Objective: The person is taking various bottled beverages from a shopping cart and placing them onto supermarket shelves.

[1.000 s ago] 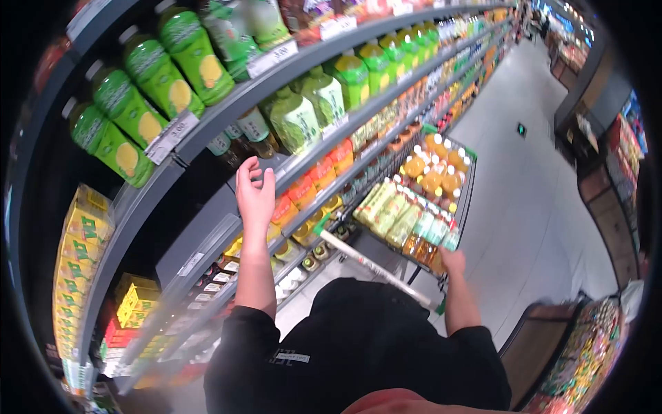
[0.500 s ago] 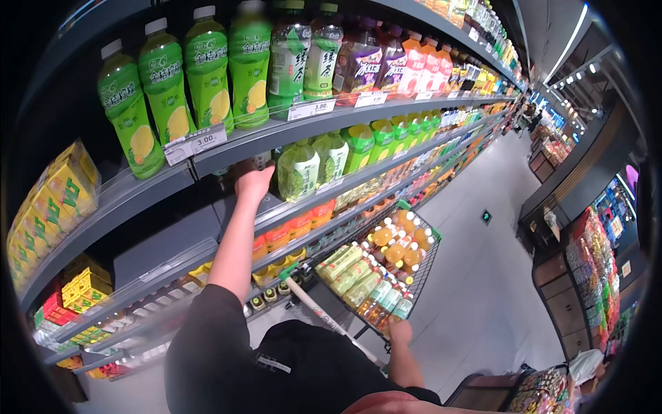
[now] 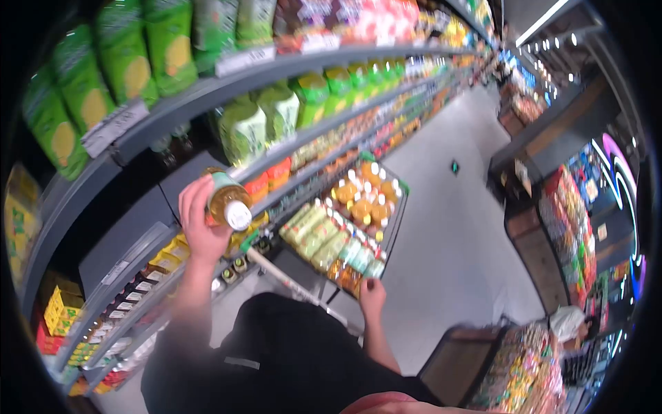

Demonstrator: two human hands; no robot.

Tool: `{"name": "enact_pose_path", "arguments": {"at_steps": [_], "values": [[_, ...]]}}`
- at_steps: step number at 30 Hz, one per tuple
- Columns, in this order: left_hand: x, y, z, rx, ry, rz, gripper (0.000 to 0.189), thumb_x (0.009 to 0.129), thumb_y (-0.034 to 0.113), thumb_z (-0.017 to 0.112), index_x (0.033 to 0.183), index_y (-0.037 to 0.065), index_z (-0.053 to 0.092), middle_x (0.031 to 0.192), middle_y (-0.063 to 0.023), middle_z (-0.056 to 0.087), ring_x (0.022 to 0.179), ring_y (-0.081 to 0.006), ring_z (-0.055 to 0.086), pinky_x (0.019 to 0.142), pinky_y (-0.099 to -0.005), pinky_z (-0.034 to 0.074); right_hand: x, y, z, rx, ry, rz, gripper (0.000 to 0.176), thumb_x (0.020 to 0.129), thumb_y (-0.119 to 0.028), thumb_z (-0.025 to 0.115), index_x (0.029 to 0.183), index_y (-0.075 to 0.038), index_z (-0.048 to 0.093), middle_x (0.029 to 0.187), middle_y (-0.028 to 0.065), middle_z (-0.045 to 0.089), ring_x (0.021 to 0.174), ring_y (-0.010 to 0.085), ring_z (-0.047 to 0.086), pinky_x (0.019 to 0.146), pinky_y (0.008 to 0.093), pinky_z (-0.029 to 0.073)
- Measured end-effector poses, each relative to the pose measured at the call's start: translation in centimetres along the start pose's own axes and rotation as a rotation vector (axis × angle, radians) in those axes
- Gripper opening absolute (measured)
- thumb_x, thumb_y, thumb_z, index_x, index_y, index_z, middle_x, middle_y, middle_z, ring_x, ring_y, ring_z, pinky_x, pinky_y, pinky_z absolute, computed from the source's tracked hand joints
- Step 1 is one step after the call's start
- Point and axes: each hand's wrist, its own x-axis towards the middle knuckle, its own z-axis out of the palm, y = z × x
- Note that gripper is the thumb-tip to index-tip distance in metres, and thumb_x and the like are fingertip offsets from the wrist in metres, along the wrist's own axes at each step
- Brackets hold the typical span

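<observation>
My left hand [image 3: 198, 222] grips an amber tea bottle [image 3: 227, 199] with a white cap, held in front of the shelves with the cap pointing toward me. My right hand [image 3: 372, 295] rests on the near edge of a shopping cart [image 3: 393, 228]. The cart is packed with orange, yellow-green and amber drink bottles [image 3: 336, 229]. Behind the held bottle is a dark gap [image 3: 172, 155] on the shelf, with two bottles standing at its back.
Long shelves [image 3: 207, 93] of green and pale drink bottles run along the left. Yellow boxes and small cartons [image 3: 62, 314] fill the low shelves. A grey aisle floor [image 3: 455, 228] stretches ahead. Display bins of goods [image 3: 531, 372] stand at the lower right.
My left hand has pulled back from the shelf gap with an amber bottle in it. The view has swung down and is blurred. My right hand stays on the cart.
</observation>
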Motion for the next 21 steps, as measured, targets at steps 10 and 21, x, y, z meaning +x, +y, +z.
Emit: {"name": "enact_pose_path", "arguments": {"at_steps": [10, 21], "values": [[-12.9, 11.9, 7.1, -1.200, -0.762, -1.106, 0.071, 0.081, 0.002, 0.085, 0.142, 0.002, 0.049, 0.132, -0.0090, 0.060, 0.113, -0.0156, 0.064, 0.095, -0.0314, 0.053, -4.1, -14.1, -4.9, 0.430, -0.618, -0.510, 0.081, 0.081, -0.034, 0.086, 0.144, -0.002, 0.046, 0.133, 0.0220, 0.059, 0.121, 0.0354, 0.063, 0.102, 0.0443, 0.050], [-13.0, 6.0, 7.5, -0.882, -1.061, -1.077, 0.047, 0.098, 0.006, 0.069, 0.142, 0.000, 0.054, 0.131, -0.0163, 0.060, 0.117, -0.0185, 0.060, 0.096, -0.0326, 0.053, 4.2, -0.1, 0.9, 0.408, -0.235, 0.410, 0.062, 0.080, -0.032, 0.086, 0.125, 0.003, 0.063, 0.114, 0.0136, 0.074, 0.101, 0.0213, 0.072, 0.089, 0.0366, 0.057]]}}
